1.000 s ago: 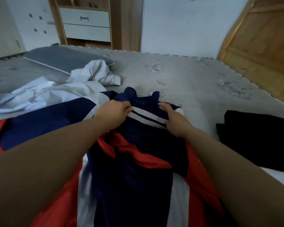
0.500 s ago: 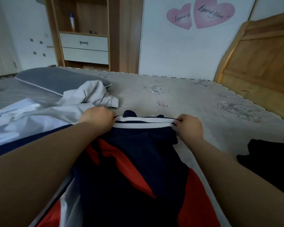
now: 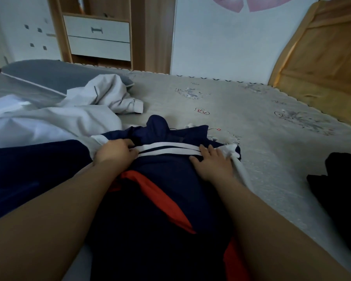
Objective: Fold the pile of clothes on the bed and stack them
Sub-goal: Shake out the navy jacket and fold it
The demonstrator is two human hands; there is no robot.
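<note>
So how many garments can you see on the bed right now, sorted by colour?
Navy with red and white: 1, the jacket under both hands, left hand, right hand
White: 2, a crumpled shirt and a spread one
Black: 1, a garment at the right edge
Navy at the left: 1, possibly part of the jacket
Total: 5

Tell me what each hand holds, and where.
Left hand grips the navy garment at its white-striped band. Right hand holds nothing, lying flat on the same garment.
</note>
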